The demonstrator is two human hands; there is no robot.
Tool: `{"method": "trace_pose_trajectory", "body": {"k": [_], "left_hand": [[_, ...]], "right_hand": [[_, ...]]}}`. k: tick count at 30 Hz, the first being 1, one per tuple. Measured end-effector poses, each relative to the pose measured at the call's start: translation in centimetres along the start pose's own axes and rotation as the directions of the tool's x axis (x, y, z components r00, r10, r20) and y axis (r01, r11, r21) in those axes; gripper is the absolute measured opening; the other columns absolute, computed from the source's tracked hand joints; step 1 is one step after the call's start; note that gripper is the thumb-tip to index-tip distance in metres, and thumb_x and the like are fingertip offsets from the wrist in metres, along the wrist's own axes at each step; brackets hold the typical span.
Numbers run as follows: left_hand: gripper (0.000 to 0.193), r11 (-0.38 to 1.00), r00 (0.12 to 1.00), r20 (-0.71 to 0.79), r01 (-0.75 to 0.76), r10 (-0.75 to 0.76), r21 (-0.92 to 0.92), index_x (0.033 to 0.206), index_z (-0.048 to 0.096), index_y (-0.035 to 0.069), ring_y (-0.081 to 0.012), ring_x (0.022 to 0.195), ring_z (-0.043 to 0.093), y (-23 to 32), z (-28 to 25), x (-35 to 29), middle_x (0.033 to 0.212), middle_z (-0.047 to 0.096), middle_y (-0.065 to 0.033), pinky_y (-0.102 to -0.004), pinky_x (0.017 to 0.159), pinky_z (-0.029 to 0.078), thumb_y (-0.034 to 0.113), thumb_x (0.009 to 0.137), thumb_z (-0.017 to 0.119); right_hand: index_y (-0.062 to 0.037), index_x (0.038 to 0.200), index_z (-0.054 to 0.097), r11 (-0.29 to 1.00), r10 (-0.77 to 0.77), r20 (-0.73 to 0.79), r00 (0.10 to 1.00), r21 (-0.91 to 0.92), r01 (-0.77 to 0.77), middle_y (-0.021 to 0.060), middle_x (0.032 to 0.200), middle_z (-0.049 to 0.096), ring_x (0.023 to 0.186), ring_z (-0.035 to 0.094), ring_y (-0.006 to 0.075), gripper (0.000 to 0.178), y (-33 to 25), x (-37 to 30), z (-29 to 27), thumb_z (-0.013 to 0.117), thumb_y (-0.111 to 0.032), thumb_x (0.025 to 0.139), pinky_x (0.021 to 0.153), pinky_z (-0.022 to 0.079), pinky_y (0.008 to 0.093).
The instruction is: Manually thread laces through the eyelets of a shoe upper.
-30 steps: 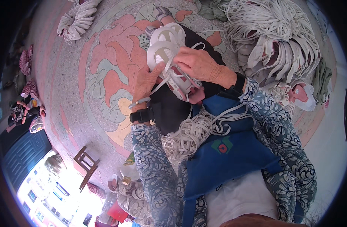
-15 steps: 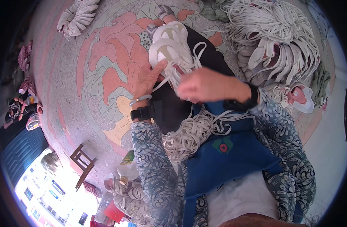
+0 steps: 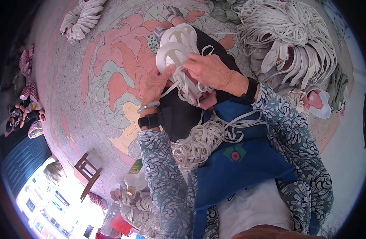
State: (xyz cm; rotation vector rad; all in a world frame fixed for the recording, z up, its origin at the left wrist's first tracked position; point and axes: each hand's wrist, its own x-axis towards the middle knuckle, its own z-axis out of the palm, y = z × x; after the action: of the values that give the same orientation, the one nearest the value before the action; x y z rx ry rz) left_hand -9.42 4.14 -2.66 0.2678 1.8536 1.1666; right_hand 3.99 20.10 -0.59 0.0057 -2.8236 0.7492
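Head view, the only one. The pale shoe upper (image 3: 164,59) lay across my lap, just above the centre of the frame, toe toward the top; a second upper (image 3: 183,34) sat beyond it. My left hand (image 3: 153,83) gripped the near one by its left edge, thumb pressed on top, the other fingers mostly hidden. My right hand (image 3: 211,71) was closed in a pinch over the lacing, seemingly on the white lace (image 3: 183,85); the exact tip of the pinch was covered. Loose loops lay over the upper below my fingers.

Step in hand, by my reading: lacing, near the toe end. Next move called for a steady left grip while the right drew the slack through without snagging.

Spare laces (image 3: 201,139) heaped mid-frame against my blue apron (image 3: 246,163). Upper right: a large pile of uppers with trailing laces (image 3: 290,28) on the floor (image 3: 71,99).
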Motion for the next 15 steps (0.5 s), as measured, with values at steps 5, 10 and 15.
{"method": "trace_pose_trajectory", "body": {"k": [5, 10, 15], "left_hand": [[0.053, 0.998, 0.999, -0.006, -0.036, 0.036, -0.052, 0.093, 0.062, 0.001, -0.0072, 0.054, 0.051, -0.4, 0.3, -0.1, 0.073, 0.061, -0.0026, -0.0200, 0.048, 0.039, 0.050, 0.075, 0.069], [0.055, 0.999, 0.999, -0.022, -0.031, 0.031, -0.034, 0.094, 0.061, 0.000, -0.0071, 0.054, 0.050, 0.3, 0.3, -0.4, 0.073, 0.060, -0.0022, -0.0204, 0.049, 0.039, 0.051, 0.074, 0.070], [0.060, 0.998, 1.000, 0.019, -0.003, 0.005, -0.068, 0.099, 0.063, -0.001, -0.0102, 0.059, 0.055, 0.3, 0.0, -0.3, 0.079, 0.063, -0.0054, -0.0243, 0.053, 0.045, 0.052, 0.072, 0.071]], "right_hand": [[-0.0081, 0.089, 0.054, 0.988, 0.018, 0.098, 0.995, -0.157, -0.003, 0.0069, 0.081, 0.048, 0.061, 0.058, 0.0268, 0.019, -0.9, 0.9, 0.3, 0.061, -0.010, 0.071, 0.050, 0.049, 0.0355], [-0.0024, 0.084, 0.054, 0.942, 0.238, -0.212, 0.948, 0.288, -0.172, 0.0084, 0.076, 0.055, 0.059, 0.056, 0.0181, 0.009, 2.8, 0.4, -0.9, 0.057, -0.006, 0.077, 0.052, 0.045, 0.0299], [-0.0016, 0.093, 0.056, 0.892, 0.393, -0.135, 0.910, 0.294, -0.342, 0.0065, 0.078, 0.058, 0.065, 0.057, 0.0161, 0.015, 5.9, -1.5, -3.5, 0.058, -0.010, 0.080, 0.058, 0.046, 0.0287]]}}
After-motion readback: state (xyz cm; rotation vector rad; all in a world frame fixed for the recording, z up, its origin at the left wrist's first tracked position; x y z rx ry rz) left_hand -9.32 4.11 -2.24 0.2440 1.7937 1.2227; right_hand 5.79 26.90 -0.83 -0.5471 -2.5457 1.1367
